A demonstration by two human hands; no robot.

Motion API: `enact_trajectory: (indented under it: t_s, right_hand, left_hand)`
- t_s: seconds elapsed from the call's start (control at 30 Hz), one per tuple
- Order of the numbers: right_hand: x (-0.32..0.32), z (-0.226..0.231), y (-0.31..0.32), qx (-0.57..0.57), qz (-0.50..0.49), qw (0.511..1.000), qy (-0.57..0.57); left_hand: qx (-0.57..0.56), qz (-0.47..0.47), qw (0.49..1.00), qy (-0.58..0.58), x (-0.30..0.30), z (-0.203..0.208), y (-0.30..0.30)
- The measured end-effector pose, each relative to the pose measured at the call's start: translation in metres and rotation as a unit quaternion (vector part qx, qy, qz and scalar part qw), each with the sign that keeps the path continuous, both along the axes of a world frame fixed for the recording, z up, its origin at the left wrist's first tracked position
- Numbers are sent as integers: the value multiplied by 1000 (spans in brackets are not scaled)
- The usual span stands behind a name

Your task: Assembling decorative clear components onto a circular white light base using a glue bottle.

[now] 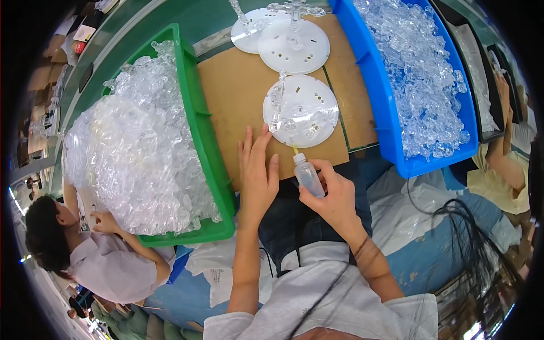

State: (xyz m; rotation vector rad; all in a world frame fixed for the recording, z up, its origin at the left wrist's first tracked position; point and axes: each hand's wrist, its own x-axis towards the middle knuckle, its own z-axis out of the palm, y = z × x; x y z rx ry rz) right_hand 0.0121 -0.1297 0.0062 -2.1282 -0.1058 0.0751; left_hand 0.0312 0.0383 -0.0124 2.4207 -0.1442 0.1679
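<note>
In my right hand [338,197] is a small translucent squeeze bottle [309,180] with a white cap and a thin yellowish tip. Its tip points at the near edge of a round white disc [314,105] with small holes. A clear plastic piece [276,105] lies or stands along the disc's left side; which one I cannot tell. My left hand [258,173] rests with fingers stretched out on the brown board [224,96]. Its fingertips reach the disc's lower left edge, close to the foot of the clear piece.
Two more white discs [317,50] with clear upright pieces sit farther back. A green crate [190,96] of bagged clear parts stands left, a blue crate [371,73] of loose clear parts right. One person [107,255] sits at the left; another person's arm [504,158] shows at the right.
</note>
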Motion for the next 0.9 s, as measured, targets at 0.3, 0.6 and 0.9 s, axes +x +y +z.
enact_trajectory:
  t_s: [0.3,0.6,0.9]
  right_hand:
    - [-3,-1,-1,9,-3,999,31]
    - [-1,15,-15,84,-54,994,37]
    - [0,1,-50,111,-23,993,41]
  left_hand:
    - [9,2,1000,-1,0,1,2]
    - [-121,103,987,-27,-1,34,-16]
    - [-116,156,977,-90,43,52,-32]
